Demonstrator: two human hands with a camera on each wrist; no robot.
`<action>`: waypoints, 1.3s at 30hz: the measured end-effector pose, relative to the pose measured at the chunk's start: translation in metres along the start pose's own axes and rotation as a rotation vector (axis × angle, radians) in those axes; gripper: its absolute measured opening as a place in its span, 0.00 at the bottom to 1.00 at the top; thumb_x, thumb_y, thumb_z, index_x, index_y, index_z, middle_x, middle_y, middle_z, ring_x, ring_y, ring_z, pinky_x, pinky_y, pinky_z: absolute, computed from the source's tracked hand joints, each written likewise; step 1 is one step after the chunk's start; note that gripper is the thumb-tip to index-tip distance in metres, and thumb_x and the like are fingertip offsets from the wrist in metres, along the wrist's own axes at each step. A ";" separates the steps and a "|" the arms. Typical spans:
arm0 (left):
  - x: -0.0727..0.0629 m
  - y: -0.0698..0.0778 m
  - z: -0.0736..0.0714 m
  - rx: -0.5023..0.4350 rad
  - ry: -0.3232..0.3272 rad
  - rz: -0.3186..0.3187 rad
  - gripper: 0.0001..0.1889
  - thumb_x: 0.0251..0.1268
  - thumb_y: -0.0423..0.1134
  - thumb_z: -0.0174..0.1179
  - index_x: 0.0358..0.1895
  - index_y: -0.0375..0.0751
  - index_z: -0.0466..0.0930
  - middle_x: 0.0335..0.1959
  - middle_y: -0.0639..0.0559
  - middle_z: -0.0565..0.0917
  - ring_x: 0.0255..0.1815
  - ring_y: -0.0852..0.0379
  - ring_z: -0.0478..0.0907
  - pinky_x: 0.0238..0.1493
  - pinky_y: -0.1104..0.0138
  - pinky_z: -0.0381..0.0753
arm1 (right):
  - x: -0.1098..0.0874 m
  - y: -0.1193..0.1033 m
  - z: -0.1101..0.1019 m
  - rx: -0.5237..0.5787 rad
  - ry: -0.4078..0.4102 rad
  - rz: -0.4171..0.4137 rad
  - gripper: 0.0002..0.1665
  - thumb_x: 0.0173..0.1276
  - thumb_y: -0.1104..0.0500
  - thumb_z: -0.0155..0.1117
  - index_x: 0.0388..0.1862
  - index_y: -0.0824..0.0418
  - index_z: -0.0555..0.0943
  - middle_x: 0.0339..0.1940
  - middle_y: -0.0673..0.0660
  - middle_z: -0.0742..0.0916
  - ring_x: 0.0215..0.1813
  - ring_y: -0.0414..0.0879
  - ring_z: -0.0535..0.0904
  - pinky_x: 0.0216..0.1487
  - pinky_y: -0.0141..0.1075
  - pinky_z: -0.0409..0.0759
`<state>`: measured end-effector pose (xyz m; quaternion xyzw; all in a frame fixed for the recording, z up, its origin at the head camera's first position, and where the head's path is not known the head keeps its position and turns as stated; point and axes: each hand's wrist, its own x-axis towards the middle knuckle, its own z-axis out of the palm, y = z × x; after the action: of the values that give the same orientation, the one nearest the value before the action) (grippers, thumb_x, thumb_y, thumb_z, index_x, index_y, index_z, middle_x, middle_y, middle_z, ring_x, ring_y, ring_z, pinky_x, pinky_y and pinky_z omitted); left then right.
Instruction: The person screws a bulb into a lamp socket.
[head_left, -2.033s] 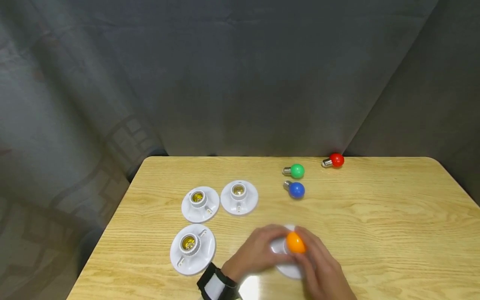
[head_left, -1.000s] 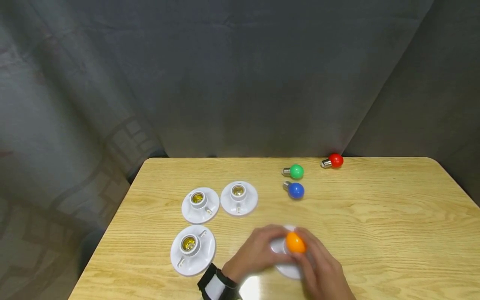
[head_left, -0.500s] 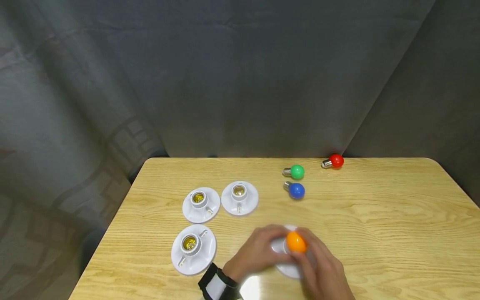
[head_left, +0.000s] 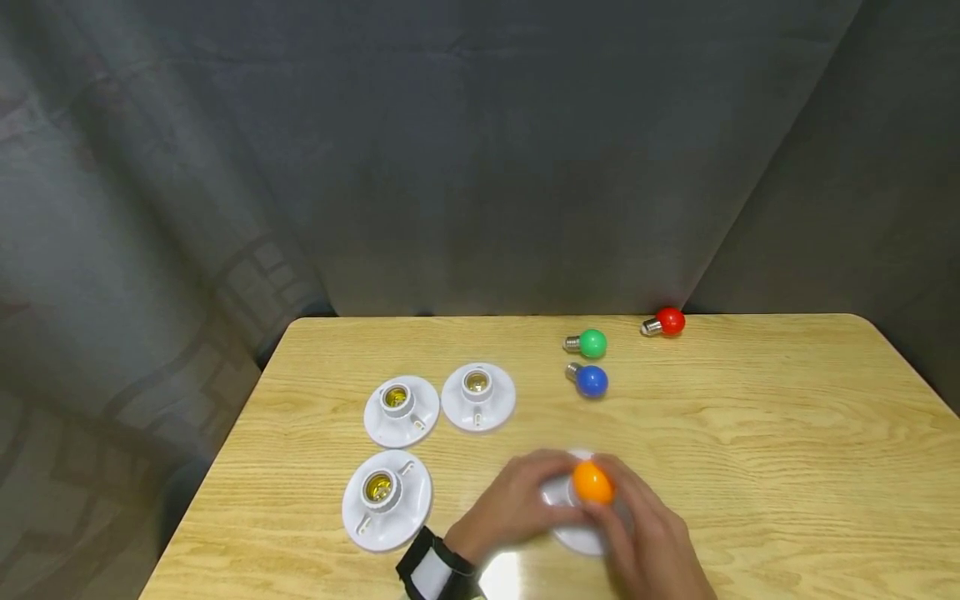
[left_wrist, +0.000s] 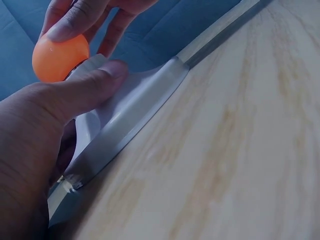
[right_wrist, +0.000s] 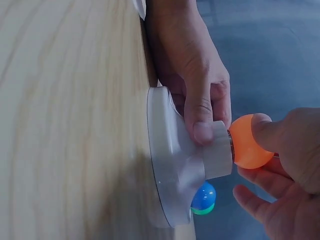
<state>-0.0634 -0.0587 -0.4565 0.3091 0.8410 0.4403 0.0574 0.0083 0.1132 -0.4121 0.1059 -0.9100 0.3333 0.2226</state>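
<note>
An orange light bulb (head_left: 592, 482) sits upright in the neck of a white lamp holder (head_left: 576, 542), its metal base almost wholly hidden inside. My right hand (head_left: 648, 533) pinches the bulb's globe between thumb and fingers, as the right wrist view shows at the bulb (right_wrist: 250, 142). My left hand (head_left: 517, 500) grips the holder's neck, its thumb (left_wrist: 107, 75) pressed against the collar just below the bulb. In the left wrist view the holder (left_wrist: 135, 110) rests flat on the wooden table (left_wrist: 225, 150).
Three more white lamp holders with bare sockets lie to the left: a front one (head_left: 408, 508), a back-left one (head_left: 382, 429) and a back-right one (head_left: 498, 408). Behind the hands lie a blue bulb (head_left: 592, 382), a green bulb (head_left: 593, 343) and a red bulb (head_left: 672, 322). A grey curtain (head_left: 480, 167) hangs behind.
Both hands stay at the same holder. My right hand's fingers shift slightly around the orange bulb while my left hand keeps its grip. The other bulbs and holders have not moved.
</note>
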 end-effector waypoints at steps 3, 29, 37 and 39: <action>-0.001 0.000 0.001 0.010 -0.006 0.004 0.26 0.57 0.65 0.61 0.61 0.70 0.73 0.60 0.69 0.79 0.57 0.68 0.76 0.57 0.69 0.76 | 0.002 0.001 -0.003 -0.009 -0.018 0.004 0.28 0.60 0.62 0.71 0.61 0.56 0.77 0.58 0.55 0.85 0.55 0.53 0.84 0.61 0.07 0.56; -0.002 0.002 -0.002 0.132 0.031 -0.030 0.41 0.56 0.67 0.60 0.73 0.62 0.60 0.72 0.62 0.68 0.72 0.59 0.66 0.72 0.59 0.67 | 0.032 0.035 -0.042 -0.123 -0.231 0.051 0.22 0.68 0.57 0.64 0.60 0.59 0.75 0.56 0.57 0.84 0.53 0.53 0.83 0.52 0.53 0.80; -0.002 0.003 -0.001 0.154 0.036 -0.069 0.41 0.55 0.70 0.57 0.73 0.65 0.59 0.73 0.63 0.67 0.73 0.60 0.64 0.72 0.59 0.66 | 0.048 0.062 -0.054 -0.144 -0.192 0.028 0.22 0.67 0.57 0.65 0.58 0.61 0.75 0.53 0.60 0.85 0.51 0.57 0.83 0.52 0.55 0.79; -0.002 0.003 0.000 0.159 0.036 -0.070 0.41 0.55 0.70 0.57 0.73 0.65 0.59 0.72 0.63 0.67 0.73 0.60 0.65 0.72 0.59 0.66 | 0.050 0.070 -0.056 -0.147 -0.149 -0.013 0.22 0.64 0.60 0.68 0.57 0.62 0.76 0.51 0.61 0.85 0.49 0.57 0.83 0.53 0.46 0.81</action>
<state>-0.0605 -0.0586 -0.4545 0.2754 0.8844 0.3754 0.0329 -0.0410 0.2005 -0.3896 0.1196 -0.9454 0.2552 0.1636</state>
